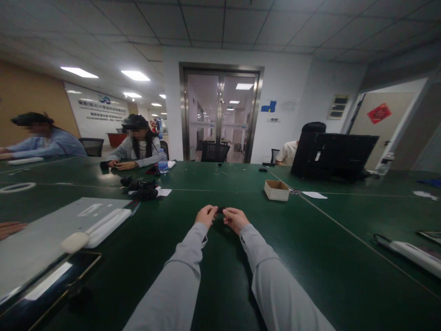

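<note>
Both of my arms reach forward in light grey sleeves over a dark green table (227, 276). Between my hands is a small black object (220, 210), too small and partly covered for me to tell its kind. My left hand (206, 216) pinches its left end with thumb and fingers. The right end is gripped by my right hand (235, 219), fingers curled. The object is held just above the table or resting on it; I cannot tell which.
A small open cardboard box (276, 190) stands ahead to the right, with a black monitor (334, 154) behind it. Tangled black gear (140, 187) and a water bottle (162, 162) lie ahead left. A grey panel (44, 239) covers the left side. Other people sit across the table.
</note>
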Action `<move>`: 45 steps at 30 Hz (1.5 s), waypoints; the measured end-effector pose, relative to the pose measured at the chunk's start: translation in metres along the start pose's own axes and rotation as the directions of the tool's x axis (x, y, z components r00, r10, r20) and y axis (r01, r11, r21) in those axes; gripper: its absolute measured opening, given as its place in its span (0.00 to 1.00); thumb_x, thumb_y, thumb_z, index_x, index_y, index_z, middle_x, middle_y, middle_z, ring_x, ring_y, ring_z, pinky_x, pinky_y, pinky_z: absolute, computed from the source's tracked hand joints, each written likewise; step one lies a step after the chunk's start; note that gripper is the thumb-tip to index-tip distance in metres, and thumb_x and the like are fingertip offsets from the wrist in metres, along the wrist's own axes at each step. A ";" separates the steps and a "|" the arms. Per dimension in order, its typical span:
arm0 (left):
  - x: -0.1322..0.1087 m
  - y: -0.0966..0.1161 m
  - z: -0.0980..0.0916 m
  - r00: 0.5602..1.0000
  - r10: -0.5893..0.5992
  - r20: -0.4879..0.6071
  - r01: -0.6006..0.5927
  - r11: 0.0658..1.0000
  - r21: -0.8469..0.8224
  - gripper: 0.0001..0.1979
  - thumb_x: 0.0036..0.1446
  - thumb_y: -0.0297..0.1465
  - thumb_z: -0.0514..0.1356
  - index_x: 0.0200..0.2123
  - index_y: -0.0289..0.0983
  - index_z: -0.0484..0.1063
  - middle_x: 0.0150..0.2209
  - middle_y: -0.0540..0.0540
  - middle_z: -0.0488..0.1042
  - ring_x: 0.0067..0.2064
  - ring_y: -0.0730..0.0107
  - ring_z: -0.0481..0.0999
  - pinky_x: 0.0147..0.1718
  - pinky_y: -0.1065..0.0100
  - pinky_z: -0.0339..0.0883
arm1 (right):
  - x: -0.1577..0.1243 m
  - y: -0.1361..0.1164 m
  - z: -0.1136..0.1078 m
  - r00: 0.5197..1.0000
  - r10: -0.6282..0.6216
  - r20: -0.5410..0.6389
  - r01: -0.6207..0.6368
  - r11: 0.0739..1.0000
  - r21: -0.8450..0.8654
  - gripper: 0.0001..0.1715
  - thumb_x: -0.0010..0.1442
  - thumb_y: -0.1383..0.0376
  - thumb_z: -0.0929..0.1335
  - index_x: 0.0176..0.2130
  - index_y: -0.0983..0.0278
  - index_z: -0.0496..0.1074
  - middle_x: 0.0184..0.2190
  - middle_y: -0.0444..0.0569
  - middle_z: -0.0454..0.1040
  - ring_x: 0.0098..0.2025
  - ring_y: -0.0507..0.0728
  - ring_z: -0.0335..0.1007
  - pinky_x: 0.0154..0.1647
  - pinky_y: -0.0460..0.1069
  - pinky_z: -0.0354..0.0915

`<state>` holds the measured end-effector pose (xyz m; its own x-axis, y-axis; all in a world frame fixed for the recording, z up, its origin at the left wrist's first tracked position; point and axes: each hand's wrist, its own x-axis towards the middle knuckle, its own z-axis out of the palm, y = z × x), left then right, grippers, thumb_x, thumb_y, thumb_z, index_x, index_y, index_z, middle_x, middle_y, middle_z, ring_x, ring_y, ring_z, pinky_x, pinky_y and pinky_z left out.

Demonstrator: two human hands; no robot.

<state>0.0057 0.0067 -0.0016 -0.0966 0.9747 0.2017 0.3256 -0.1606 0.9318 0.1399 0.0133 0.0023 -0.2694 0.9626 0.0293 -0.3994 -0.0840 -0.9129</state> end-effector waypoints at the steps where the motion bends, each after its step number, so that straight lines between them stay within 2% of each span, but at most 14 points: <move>1: 0.000 0.000 0.000 1.000 0.009 0.006 -0.008 1.000 -0.021 0.14 0.47 0.40 0.51 0.28 0.35 0.66 0.24 0.49 0.68 0.21 0.77 0.65 0.14 0.77 0.58 | 0.000 0.000 0.000 1.000 -0.003 -0.015 0.003 1.000 0.000 0.10 0.39 0.69 0.71 0.25 0.70 0.68 0.12 0.42 0.63 0.15 0.47 0.60 0.14 0.41 0.58; 8: 0.002 -0.003 0.000 0.996 0.090 0.003 -0.089 0.985 -0.146 0.12 0.44 0.37 0.55 0.31 0.34 0.68 0.25 0.47 0.69 0.29 0.72 0.69 0.19 0.75 0.63 | 0.001 0.000 -0.002 0.999 -0.001 -0.044 0.001 1.000 -0.012 0.11 0.39 0.68 0.72 0.25 0.69 0.68 0.11 0.41 0.63 0.14 0.46 0.60 0.14 0.41 0.59; 15: 0.002 -0.005 0.002 0.988 0.151 0.015 -0.142 0.955 -0.259 0.14 0.41 0.35 0.58 0.33 0.34 0.66 0.26 0.48 0.69 0.26 0.74 0.70 0.18 0.76 0.61 | 0.002 0.000 -0.003 0.999 -0.002 -0.052 0.002 1.000 -0.004 0.10 0.41 0.66 0.71 0.24 0.68 0.66 0.11 0.40 0.62 0.14 0.46 0.59 0.14 0.42 0.59; 23: 0.002 -0.008 0.003 0.994 0.105 0.030 -0.095 0.964 -0.249 0.13 0.40 0.34 0.60 0.29 0.32 0.66 0.19 0.50 0.67 0.21 0.77 0.67 0.19 0.75 0.61 | 0.001 0.003 -0.004 0.999 -0.028 -0.019 0.028 0.999 -0.020 0.14 0.37 0.63 0.72 0.21 0.67 0.64 0.14 0.41 0.65 0.14 0.45 0.59 0.15 0.41 0.60; 31: 0.001 -0.006 0.001 0.998 0.038 0.054 -0.029 0.987 -0.159 0.14 0.42 0.40 0.57 0.23 0.33 0.64 0.17 0.51 0.67 0.18 0.78 0.64 0.17 0.75 0.58 | 0.001 0.003 -0.005 0.999 -0.032 0.023 0.032 0.999 -0.033 0.18 0.32 0.62 0.73 0.21 0.67 0.63 0.12 0.38 0.62 0.14 0.46 0.60 0.16 0.42 0.59; 38: 0.005 -0.011 0.000 0.998 0.028 0.057 -0.023 0.997 -0.075 0.17 0.42 0.45 0.55 0.21 0.35 0.63 0.15 0.52 0.66 0.16 0.79 0.63 0.17 0.75 0.57 | -0.001 0.002 -0.004 0.999 -0.034 0.032 0.035 0.999 -0.040 0.18 0.32 0.62 0.73 0.22 0.67 0.64 0.13 0.38 0.62 0.15 0.45 0.59 0.16 0.42 0.59; 45: 0.002 -0.007 -0.003 0.999 0.017 0.049 -0.017 1.000 -0.002 0.19 0.43 0.46 0.53 0.20 0.35 0.64 0.14 0.52 0.64 0.16 0.79 0.61 0.18 0.74 0.56 | -0.001 0.002 -0.004 0.998 -0.041 0.049 0.042 0.998 -0.035 0.18 0.33 0.61 0.73 0.22 0.67 0.63 0.12 0.37 0.61 0.14 0.46 0.59 0.16 0.42 0.59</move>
<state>0.0006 0.0097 -0.0067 -0.0444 0.9783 0.2024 0.3255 -0.1774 0.9287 0.1427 0.0132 -0.0011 -0.2952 0.9515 0.0861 -0.3792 -0.0340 -0.9247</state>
